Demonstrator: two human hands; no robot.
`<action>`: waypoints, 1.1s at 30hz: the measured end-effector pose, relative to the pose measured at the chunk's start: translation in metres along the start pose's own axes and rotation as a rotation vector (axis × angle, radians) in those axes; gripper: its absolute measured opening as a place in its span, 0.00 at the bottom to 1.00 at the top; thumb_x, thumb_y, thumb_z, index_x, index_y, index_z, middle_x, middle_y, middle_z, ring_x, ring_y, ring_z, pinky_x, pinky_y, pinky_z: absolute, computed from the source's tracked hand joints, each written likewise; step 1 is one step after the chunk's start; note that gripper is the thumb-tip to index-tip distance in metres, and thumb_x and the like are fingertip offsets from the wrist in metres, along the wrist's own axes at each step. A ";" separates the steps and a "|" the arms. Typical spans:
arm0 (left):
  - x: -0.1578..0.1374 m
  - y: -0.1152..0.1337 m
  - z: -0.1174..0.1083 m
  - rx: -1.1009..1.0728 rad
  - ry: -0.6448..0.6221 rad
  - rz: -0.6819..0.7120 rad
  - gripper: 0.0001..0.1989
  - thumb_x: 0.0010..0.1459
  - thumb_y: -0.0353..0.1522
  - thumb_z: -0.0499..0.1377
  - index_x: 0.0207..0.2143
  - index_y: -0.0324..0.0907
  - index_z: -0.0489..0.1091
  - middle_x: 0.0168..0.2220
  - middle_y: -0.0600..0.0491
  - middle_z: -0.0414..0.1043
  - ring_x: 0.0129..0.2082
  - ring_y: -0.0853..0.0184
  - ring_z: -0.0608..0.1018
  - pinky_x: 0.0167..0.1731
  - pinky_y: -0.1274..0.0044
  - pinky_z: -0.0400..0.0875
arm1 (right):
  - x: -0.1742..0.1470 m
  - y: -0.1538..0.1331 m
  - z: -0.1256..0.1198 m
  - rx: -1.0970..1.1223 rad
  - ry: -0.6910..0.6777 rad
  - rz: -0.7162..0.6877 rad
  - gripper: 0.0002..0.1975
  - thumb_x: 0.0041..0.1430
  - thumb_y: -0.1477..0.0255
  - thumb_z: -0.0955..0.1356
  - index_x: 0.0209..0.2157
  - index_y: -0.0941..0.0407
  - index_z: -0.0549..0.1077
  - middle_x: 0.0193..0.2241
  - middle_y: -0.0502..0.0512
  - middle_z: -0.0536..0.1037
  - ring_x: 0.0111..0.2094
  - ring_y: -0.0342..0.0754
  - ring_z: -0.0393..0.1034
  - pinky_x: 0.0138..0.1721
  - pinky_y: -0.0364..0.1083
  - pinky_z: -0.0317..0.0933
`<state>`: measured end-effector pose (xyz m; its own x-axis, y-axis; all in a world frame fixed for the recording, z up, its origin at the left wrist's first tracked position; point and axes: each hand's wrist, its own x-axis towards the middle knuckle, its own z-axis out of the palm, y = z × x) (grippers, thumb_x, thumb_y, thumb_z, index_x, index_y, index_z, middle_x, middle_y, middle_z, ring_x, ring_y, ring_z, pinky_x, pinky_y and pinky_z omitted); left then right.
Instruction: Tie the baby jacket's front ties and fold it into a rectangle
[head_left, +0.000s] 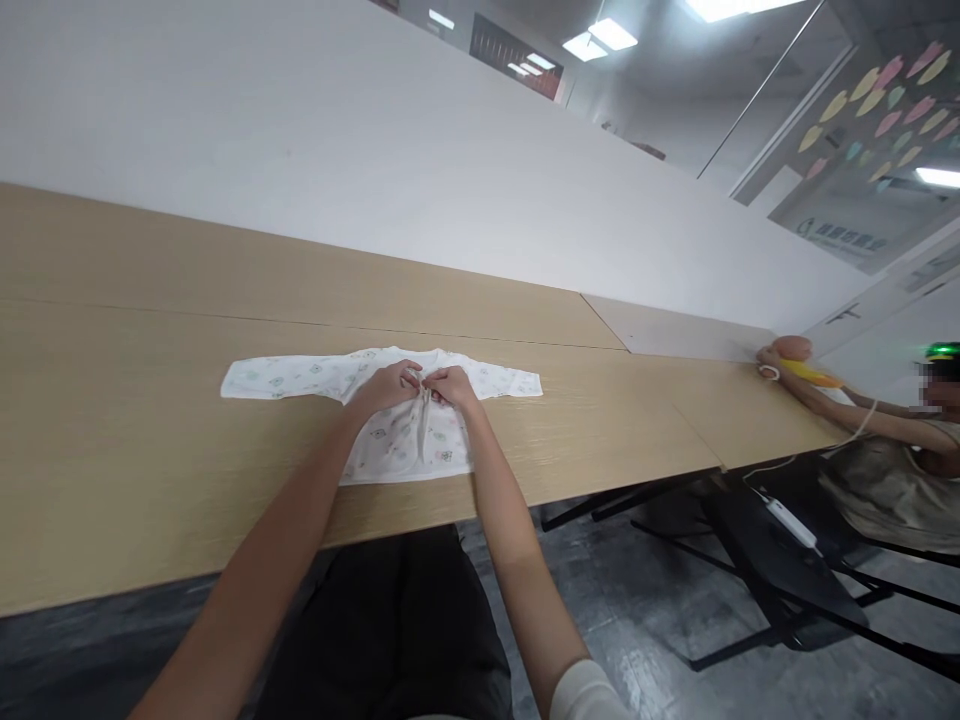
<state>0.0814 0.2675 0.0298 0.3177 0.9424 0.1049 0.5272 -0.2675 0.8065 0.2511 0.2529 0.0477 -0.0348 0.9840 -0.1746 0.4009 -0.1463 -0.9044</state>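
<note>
Lettering (pixel 853 240) at two o'clock is blurred. Left hand (pixel 393 386) and right hand (pixel 451 385) pinch the shirt (pixel 386 442) lying directly beneath.

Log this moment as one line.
left hand: on white shirt, mid-front | right hand: beside it, also mid-front | white shirt: spread on table, sleeves outstretched

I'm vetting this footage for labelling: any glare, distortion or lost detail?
Head view: ceiling lights burn out to white; head view: pale glare on the dark floor; head view: a tilted, wide-angle look, the table slanting up rightward; head view: fine detail between left hand and right hand on the white shirt too small to tell.
</note>
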 end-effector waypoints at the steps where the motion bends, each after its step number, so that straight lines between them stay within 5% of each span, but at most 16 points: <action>1: 0.000 0.001 0.000 -0.009 -0.002 -0.002 0.25 0.44 0.36 0.61 0.48 0.45 0.71 0.35 0.53 0.81 0.37 0.59 0.81 0.42 0.71 0.73 | 0.001 0.001 0.001 -0.003 0.029 -0.011 0.06 0.53 0.75 0.70 0.23 0.58 0.77 0.10 0.43 0.65 0.14 0.39 0.58 0.21 0.39 0.55; 6: -0.006 0.009 -0.001 0.020 0.054 0.015 0.25 0.46 0.40 0.62 0.48 0.46 0.71 0.38 0.51 0.81 0.38 0.60 0.80 0.42 0.71 0.72 | 0.003 0.001 0.005 -0.057 0.175 -0.119 0.03 0.52 0.77 0.72 0.26 0.56 0.78 0.22 0.47 0.78 0.27 0.43 0.72 0.33 0.40 0.63; 11: -0.012 0.018 -0.003 0.103 0.093 0.040 0.19 0.49 0.36 0.60 0.46 0.46 0.73 0.36 0.52 0.81 0.38 0.60 0.80 0.40 0.72 0.71 | -0.001 -0.003 0.007 -0.139 0.197 -0.168 0.08 0.51 0.82 0.70 0.27 0.54 0.78 0.26 0.49 0.80 0.32 0.45 0.74 0.41 0.43 0.66; 33: 0.002 -0.001 0.004 -0.317 0.186 -0.116 0.20 0.41 0.34 0.62 0.40 0.43 0.72 0.33 0.52 0.80 0.36 0.60 0.82 0.35 0.74 0.75 | 0.004 -0.003 0.010 0.091 0.080 -0.109 0.14 0.49 0.83 0.66 0.34 0.56 0.78 0.17 0.43 0.73 0.21 0.41 0.68 0.29 0.40 0.64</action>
<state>0.0848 0.2692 0.0270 0.1065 0.9909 0.0826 0.2721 -0.1089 0.9561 0.2402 0.2567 0.0457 0.0013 0.9990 -0.0448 0.3138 -0.0429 -0.9485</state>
